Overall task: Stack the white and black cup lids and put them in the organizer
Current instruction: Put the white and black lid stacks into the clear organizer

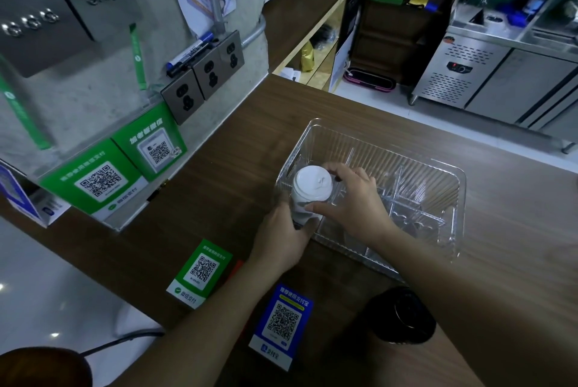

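Head view: a stack of white lids (308, 191) is gripped from below by the left hand (283, 238) and pinched on top by the right hand (353, 203), its long axis tilted, over the organizer (438, 174)'s left compartment.

One stack of white lids (312, 186), one stack of black lids (403, 314), one clear organizer (438, 174), two hands, left (281, 236) and right (353, 199), four QR signs, three green and one blue, three wall sockets, and one marker (187, 53).
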Motion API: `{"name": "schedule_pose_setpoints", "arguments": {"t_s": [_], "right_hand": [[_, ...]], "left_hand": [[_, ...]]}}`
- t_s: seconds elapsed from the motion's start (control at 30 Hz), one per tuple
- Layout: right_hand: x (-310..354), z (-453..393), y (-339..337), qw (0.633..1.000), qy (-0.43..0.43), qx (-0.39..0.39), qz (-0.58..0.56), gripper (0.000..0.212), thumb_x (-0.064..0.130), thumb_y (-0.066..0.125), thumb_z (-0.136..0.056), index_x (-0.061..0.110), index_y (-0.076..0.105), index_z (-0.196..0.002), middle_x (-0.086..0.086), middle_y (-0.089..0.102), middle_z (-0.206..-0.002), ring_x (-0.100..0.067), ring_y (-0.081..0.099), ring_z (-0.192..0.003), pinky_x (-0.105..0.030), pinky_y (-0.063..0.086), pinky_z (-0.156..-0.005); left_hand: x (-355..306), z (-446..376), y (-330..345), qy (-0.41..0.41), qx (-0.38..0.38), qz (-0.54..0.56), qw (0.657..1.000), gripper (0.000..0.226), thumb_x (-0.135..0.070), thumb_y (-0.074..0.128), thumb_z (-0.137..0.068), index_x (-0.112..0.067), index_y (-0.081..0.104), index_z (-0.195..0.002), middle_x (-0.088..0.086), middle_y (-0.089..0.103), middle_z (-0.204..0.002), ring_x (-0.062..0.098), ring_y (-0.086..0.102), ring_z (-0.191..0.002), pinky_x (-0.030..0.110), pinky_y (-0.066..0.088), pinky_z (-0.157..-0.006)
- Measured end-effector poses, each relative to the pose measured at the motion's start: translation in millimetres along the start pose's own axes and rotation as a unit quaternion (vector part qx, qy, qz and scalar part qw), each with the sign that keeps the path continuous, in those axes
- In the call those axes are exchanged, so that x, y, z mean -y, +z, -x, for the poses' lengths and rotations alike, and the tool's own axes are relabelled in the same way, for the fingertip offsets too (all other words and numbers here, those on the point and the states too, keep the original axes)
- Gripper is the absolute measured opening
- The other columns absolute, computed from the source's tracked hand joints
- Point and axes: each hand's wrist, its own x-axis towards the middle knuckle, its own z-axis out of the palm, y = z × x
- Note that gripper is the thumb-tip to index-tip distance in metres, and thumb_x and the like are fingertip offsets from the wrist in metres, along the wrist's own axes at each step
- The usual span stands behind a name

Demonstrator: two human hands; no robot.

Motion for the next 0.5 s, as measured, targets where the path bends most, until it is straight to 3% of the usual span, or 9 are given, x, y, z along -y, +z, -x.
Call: {"name": "schedule_pose_setpoints", "arguments": {"t_s": [0.1, 0.17, 0.2, 0.3, 0.4, 0.5], "right_hand": [[8, 9, -10, 1.000, -0.005, -0.001, 0.017, 0.101, 0.071, 0.088, -0.075, 0.031, 0.050, -0.159, 0.008, 0.062, -0.149, -0.017, 0.049, -0.138, -0.043, 0.036, -0.115], [13, 21, -23, 1.000, -0.008, -0.002, 0.012, 0.099, 0.068, 0.088, -0.077, 0.031, 0.050, -0.160, 0.009, 0.062, -0.150, -0.015, 0.051, -0.138, -0.048, 0.039, -0.118], [15, 28, -30, 1.000, -0.010, -0.001, 0.007, 0.097, 0.067, 0.088, -0.077, 0.031, 0.051, -0.159, 0.008, 0.063, -0.148, -0.015, 0.053, -0.136, -0.050, 0.042, -0.118], [10, 58, -51, 1.000, -0.018, 0.007, -0.021, 0.093, 0.066, 0.086, -0.079, 0.031, 0.053, -0.158, 0.009, 0.064, -0.144, -0.013, 0.058, -0.131, -0.049, 0.052, -0.113], [3, 90, -64, 0.999, -0.001, 0.004, -0.040, 0.095, 0.071, 0.086, -0.078, 0.033, 0.053, -0.159, 0.015, 0.063, -0.146, -0.006, 0.059, -0.131, -0.043, 0.053, -0.113], [-1, 121, -74, 0.999, 0.008, -0.003, -0.046, 0.094, 0.073, 0.084, -0.077, 0.031, 0.055, -0.157, 0.015, 0.063, -0.146, -0.008, 0.058, -0.135, -0.049, 0.051, -0.116]], "left_hand": [[6, 25, -16, 0.024, -0.028, 0.017, 0.999, 0.076, -0.057, 0.074, -0.107, -0.029, 0.045, -0.170, -0.003, 0.063, -0.162, 0.020, 0.063, -0.145, 0.033, 0.053, -0.110], [15, 40, -21, 0.024, -0.050, 0.046, 0.997, 0.067, -0.050, 0.076, -0.106, -0.031, 0.052, -0.165, -0.007, 0.075, -0.135, 0.016, 0.077, -0.105, 0.039, 0.069, -0.089], [19, 46, -23, 0.017, -0.057, 0.057, 0.997, 0.059, -0.045, 0.077, -0.106, -0.032, 0.057, -0.161, -0.009, 0.077, -0.117, 0.016, 0.076, -0.087, 0.042, 0.070, -0.076], [25, 58, -19, 0.026, -0.057, 0.063, 0.996, 0.042, -0.039, 0.080, -0.106, -0.036, 0.066, -0.146, -0.006, 0.071, -0.085, 0.017, 0.071, -0.070, 0.044, 0.066, -0.065], [23, 65, -4, 0.049, -0.018, 0.066, 0.996, 0.042, -0.036, 0.082, -0.105, -0.038, 0.068, -0.144, -0.017, 0.069, -0.101, 0.004, 0.067, -0.077, 0.023, 0.057, -0.070], [14, 72, 17, 0.076, 0.038, 0.079, 0.993, 0.047, -0.035, 0.080, -0.106, -0.038, 0.065, -0.150, -0.022, 0.069, -0.139, 0.005, 0.071, -0.099, 0.033, 0.066, -0.086]]}}
